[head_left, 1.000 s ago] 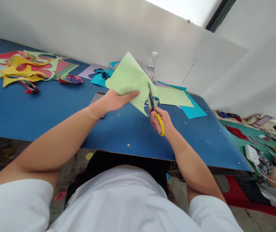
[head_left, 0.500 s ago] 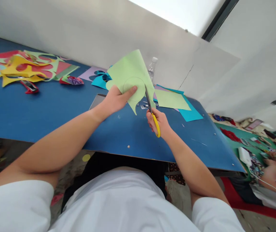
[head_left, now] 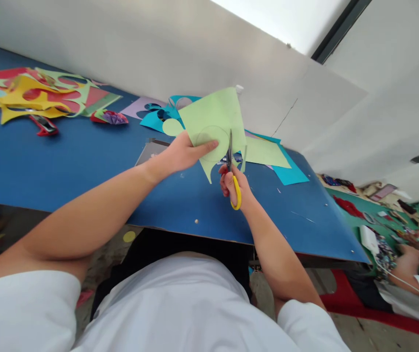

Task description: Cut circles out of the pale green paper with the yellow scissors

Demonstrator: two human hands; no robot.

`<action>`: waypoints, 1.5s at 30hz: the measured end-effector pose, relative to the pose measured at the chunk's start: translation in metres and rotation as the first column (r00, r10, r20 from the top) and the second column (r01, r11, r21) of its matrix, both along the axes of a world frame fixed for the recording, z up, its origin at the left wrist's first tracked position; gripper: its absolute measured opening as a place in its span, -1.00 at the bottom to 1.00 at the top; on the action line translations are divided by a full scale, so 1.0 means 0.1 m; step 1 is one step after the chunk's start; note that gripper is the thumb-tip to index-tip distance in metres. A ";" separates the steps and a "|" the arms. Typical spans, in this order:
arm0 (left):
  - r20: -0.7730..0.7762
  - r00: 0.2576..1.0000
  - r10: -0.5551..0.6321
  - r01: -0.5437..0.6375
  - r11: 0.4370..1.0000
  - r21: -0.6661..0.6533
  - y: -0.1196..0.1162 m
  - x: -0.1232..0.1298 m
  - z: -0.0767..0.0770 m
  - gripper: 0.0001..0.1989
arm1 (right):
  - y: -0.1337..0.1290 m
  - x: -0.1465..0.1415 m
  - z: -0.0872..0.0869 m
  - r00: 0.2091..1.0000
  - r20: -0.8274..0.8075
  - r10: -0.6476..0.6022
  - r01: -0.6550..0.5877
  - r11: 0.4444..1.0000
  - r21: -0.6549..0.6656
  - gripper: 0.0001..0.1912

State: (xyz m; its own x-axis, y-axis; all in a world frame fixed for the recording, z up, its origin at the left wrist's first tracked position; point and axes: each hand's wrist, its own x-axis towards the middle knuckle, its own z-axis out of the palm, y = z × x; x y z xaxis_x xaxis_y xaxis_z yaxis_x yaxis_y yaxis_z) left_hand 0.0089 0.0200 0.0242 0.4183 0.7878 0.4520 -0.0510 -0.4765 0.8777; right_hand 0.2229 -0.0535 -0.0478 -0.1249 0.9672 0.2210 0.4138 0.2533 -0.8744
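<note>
– Starting with the left hand point(head_left: 180, 154): clamped on what?
– Pinched on a thin pale green paper sheet point(head_left: 213, 110), near its lower left edge, with the thumb laid across the front and the other fingers hidden behind.
– Raised, or flat on the blue-topped table point(head_left: 85, 166)?
– Held up above it. Marked on the front with a thin drawn circle point(head_left: 206, 136), partly under the thumb.
– And with the right hand point(head_left: 234, 183)?
– Closed around dark-bladed scissors with yellow loop handles point(head_left: 236, 195). Pointing upward, with the tip by the right side of the circle. Cannot tell whether spread or together at the blades.
– Along the sheet's lower edge?
– Cut in curves, down to a sharp point below the thumb, and hanging in a narrow strip right of the scissors.
– Near the left hand?
– Just beside, a rounded pale green paper piece point(head_left: 173, 127); cannot tell whether gripped or resting. Partly covered by the wrist, a flat grey rectangular object point(head_left: 146, 152).
– Behind the sheet?
– Just above its top corner, a white bottle cap point(head_left: 239, 89). To the right, a second pale green sheet point(head_left: 266, 152) over a bright blue sheet point(head_left: 292, 175).
– Farther left?
– Heaped, yellow, red and green paper offcuts point(head_left: 30, 98).
– Far right?
– Beside a green-topped table point(head_left: 374, 205), another person's bare arm point(head_left: 409, 261).
</note>
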 end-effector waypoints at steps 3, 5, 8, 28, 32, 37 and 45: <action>0.004 0.999 -0.045 0.045 0.999 0.000 -0.01 0.01 -0.01 -0.51 | -0.02 0.02 0.00 0.999 -0.041 -0.019 0.020 0.999 0.037 -0.28; 0.000 0.999 -0.055 0.055 0.998 -0.004 0.00 0.02 -0.03 -0.52 | -0.03 0.02 -0.01 0.999 -0.042 -0.022 0.024 0.999 0.048 -0.28; -0.005 0.999 -0.054 0.054 0.999 -0.005 0.03 0.04 -0.08 -0.51 | -0.03 0.01 -0.01 0.997 -0.058 -0.054 0.056 0.998 0.040 -0.25; -0.003 0.997 -0.076 0.076 0.995 0.064 0.07 0.07 -0.14 -0.47 | -0.08 -0.03 0.01 0.986 -0.148 -0.073 0.074 0.997 0.004 -0.23; -0.017 0.997 -0.079 0.080 0.994 0.074 0.07 0.07 -0.14 -0.49 | -0.10 -0.04 0.03 0.986 -0.134 -0.101 0.103 0.995 0.009 -0.22; -0.005 0.997 -0.076 0.076 0.995 0.072 0.07 0.07 -0.14 -0.53 | -0.12 -0.03 0.05 0.988 -0.124 -0.087 0.090 0.996 0.015 -0.22; -0.069 0.997 -0.030 0.031 0.999 0.014 0.03 0.00 -0.03 -0.62 | -0.11 0.00 0.04 0.993 -0.078 -0.091 0.095 0.994 0.060 -0.23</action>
State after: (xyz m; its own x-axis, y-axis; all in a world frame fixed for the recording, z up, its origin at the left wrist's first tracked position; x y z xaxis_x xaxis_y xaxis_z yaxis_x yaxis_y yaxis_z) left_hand 0.0087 0.0233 0.0216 0.4722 0.7678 0.4329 -0.0055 -0.4886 0.8725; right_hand 0.2232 -0.0641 -0.0434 -0.0159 0.9577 0.2874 0.3724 0.2724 -0.8872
